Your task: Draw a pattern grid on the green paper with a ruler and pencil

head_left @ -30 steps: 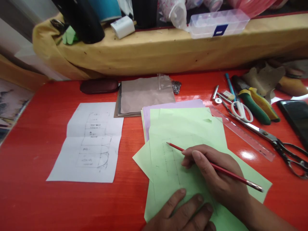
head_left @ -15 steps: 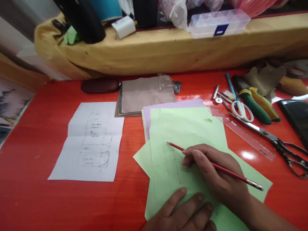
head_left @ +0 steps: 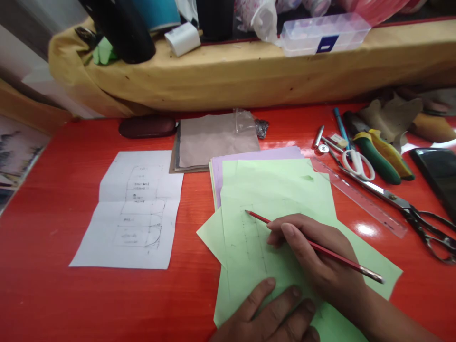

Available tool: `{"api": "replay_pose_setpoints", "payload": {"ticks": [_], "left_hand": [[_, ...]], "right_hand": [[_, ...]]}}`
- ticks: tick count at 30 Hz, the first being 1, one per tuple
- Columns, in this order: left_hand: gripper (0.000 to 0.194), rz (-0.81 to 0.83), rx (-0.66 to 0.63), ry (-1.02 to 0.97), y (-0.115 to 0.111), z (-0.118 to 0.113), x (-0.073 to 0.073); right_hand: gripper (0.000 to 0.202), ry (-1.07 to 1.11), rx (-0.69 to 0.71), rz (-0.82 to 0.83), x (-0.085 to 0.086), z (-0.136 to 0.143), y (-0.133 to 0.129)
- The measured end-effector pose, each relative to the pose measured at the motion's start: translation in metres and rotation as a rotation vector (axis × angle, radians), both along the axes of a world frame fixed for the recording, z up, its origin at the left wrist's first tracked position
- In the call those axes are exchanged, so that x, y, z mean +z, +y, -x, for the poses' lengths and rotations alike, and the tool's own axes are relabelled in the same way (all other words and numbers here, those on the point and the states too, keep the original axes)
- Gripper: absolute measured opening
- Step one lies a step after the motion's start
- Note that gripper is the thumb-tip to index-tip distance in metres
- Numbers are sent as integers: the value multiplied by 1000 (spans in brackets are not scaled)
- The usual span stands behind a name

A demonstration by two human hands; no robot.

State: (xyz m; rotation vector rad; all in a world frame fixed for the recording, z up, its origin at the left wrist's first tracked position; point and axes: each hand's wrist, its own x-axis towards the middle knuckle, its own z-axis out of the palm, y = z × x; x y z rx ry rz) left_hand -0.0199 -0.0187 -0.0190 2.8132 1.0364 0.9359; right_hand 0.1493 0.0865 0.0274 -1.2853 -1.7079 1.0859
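My right hand point(head_left: 313, 256) is closed around a dark red pencil point(head_left: 335, 255) with a metal eraser end. The pencil tip points at faint ruled lines on a light green sheet point(head_left: 281, 190). Whether the tip touches the paper I cannot tell. My left hand point(head_left: 269, 311) lies flat on the lower part of this sheet, fingers spread. More green paper and lilac sheets point(head_left: 263, 153) lie underneath. To the left rests a creased white sheet point(head_left: 107, 237) with a hand-drawn, labelled outline on it.
On the right lie a clear ruler point(head_left: 363, 202), large scissors point(head_left: 399, 202), white-handled scissors point(head_left: 358, 166), green-and-yellow pliers point(head_left: 383, 154) and a black phone point(head_left: 436, 173). Brown sheets point(head_left: 217, 142) and a dark case point(head_left: 147, 127) sit at the back, below a cloth-covered ledge point(head_left: 213, 80).
The pencil and my right hand have shifted slightly left, bringing the tip closer to the left drawn line. My left hand stays in place.
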Motion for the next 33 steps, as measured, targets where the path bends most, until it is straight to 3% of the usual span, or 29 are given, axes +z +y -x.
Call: {"api": "replay_pose_setpoints", "payload": {"ticks": [33], "left_hand": [[23,4,-9,32,-2,1,-2]], "right_hand": [[29,-10,-22,40,-3,-1,-3]]}}
